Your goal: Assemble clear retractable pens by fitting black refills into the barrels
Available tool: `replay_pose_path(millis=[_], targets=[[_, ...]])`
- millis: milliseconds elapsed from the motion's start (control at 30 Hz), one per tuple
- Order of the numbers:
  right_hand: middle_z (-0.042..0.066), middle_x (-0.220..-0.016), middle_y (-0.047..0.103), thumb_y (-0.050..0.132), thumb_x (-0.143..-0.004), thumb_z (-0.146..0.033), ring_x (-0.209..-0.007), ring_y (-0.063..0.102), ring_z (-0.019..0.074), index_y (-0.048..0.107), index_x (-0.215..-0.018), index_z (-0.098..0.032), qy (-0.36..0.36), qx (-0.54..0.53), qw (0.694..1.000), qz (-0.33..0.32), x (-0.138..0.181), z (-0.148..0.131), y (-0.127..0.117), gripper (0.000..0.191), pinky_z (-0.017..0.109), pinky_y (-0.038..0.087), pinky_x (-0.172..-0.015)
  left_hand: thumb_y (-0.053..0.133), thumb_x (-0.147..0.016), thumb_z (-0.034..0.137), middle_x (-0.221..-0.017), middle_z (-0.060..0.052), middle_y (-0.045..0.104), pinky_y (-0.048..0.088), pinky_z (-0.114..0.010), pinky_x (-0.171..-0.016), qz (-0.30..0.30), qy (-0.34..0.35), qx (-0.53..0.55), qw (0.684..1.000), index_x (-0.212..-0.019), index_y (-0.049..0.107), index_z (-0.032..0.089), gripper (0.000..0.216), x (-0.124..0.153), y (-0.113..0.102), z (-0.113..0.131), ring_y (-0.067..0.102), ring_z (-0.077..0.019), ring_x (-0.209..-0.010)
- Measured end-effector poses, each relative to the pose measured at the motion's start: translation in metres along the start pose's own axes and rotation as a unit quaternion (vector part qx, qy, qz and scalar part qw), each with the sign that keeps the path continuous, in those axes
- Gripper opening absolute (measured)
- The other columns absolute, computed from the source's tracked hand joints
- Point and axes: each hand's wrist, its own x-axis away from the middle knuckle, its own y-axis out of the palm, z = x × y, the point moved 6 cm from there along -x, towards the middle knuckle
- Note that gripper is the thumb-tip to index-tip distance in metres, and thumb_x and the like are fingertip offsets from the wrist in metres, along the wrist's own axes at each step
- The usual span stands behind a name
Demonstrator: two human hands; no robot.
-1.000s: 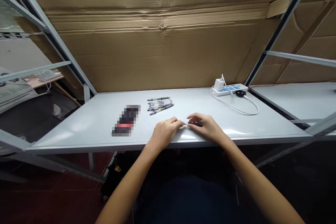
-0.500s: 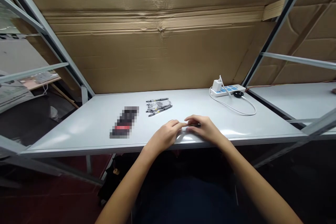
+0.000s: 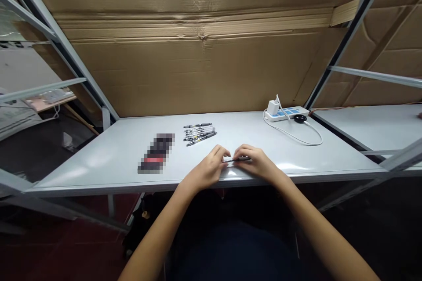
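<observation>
Pale grey tabletop (image 3: 99, 164) inside a metal shelving frame (image 3: 349, 35), flattened cardboard (image 3: 198, 61) standing behind it. Single dark pen (image 3: 236, 160) held level between both hands, near the front edge, middle of the tabletop; cannot tell if it touches the surface. Left hand (image 3: 205, 172): grip pinched, fingertips closed on the pen's left end. Right hand (image 3: 256, 162): grip curled over the pen's right part, fingers pressed together on the barrel. Just beyond the hands, a loose bundle of pens (image 3: 199, 134) lying roughly side by side. Left of that, a pixelated package (image 3: 156, 153), too blurred to identify. Far right, a white power strip (image 3: 286, 113) with blue switches, white charger (image 3: 272, 107) plugged in, white cable (image 3: 293, 138) looping on the tabletop.
</observation>
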Motion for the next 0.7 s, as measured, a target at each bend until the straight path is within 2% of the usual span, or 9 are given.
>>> replay_pose_path(millis=[133, 300, 500, 700], targets=[[0.009, -0.101, 0.072, 0.062, -0.095, -0.028, -0.091, 0.07, 0.0219, 0.074, -0.097, -0.024, -0.023, 0.012, 1.0, 0.004, 0.001, -0.003, 0.001, 0.013, 0.035, 0.057, -0.082, 0.053, -0.101, 0.02, -0.111, -0.004, 0.073, 0.056, -0.033, -0.089, -0.002, -0.029, 0.025, 0.999, -0.113, 0.062, 0.023, 0.015, -0.002, -0.002, -0.001, 0.07, -0.0199, -0.1], [0.005, -0.1, 0.078, 0.064, -0.096, -0.03, -0.087, 0.073, 0.0225, 0.074, -0.103, -0.027, -0.013, 0.023, 1.0, 0.006, 0.004, -0.002, 0.0, 0.013, 0.035, 0.058, -0.079, 0.048, -0.106, 0.032, -0.105, -0.002, 0.077, 0.056, -0.032, -0.081, -0.021, -0.055, 0.048, 0.997, -0.125, 0.059, 0.026, 0.023, 0.0, -0.002, -0.001, 0.074, -0.0199, -0.093], [0.004, -0.096, 0.08, 0.065, -0.095, -0.031, -0.082, 0.074, 0.0218, 0.075, -0.1, -0.027, 0.003, 0.029, 1.0, -0.006, 0.004, 0.002, 0.002, 0.012, 0.033, 0.057, -0.075, 0.044, -0.104, 0.02, -0.112, -0.003, 0.075, 0.056, -0.03, -0.087, -0.025, -0.03, 0.057, 0.998, -0.128, 0.056, 0.025, 0.027, -0.001, 0.001, 0.006, 0.073, -0.0178, -0.1], [0.003, -0.093, 0.079, 0.06, -0.098, -0.027, -0.08, 0.073, 0.0206, 0.074, -0.099, -0.026, 0.017, 0.015, 0.999, -0.032, 0.002, 0.002, 0.006, 0.014, 0.033, 0.056, -0.078, 0.051, -0.103, 0.019, -0.119, -0.006, 0.074, 0.057, -0.033, -0.092, 0.004, 0.005, -0.045, 0.999, -0.127, 0.06, 0.023, 0.026, -0.001, 0.003, 0.006, 0.072, -0.0207, -0.106]])
